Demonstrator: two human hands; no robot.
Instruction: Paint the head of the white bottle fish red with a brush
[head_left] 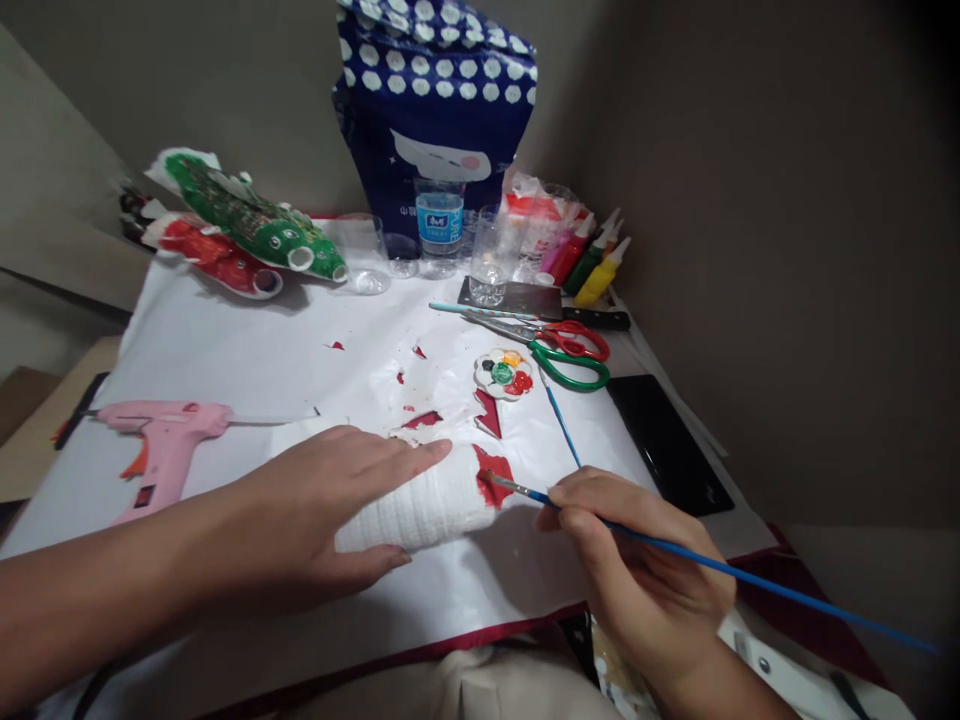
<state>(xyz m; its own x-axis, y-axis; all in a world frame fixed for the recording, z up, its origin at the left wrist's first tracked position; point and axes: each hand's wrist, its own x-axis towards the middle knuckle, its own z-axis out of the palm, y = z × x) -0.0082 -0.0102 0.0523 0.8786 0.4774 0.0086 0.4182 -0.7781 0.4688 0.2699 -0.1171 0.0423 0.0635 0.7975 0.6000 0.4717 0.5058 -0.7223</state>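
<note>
A white gauze-wrapped cylinder lies on the white table cover, with red paint on its right end. My left hand is wrapped over its left part, the thumb on the near side and fingers on the far side. Pinched in my right hand is a blue paintbrush, its bristles touching the red paint. Beyond the cylinder sits a flower-shaped paint palette with red, green, orange and black paint. A second blue brush lies beside it.
A pink glue gun lies at left. Painted green and red fish stand behind it. Scissors, a cleaver, plastic cups, paint bottles, a blue bag and a black phone are around.
</note>
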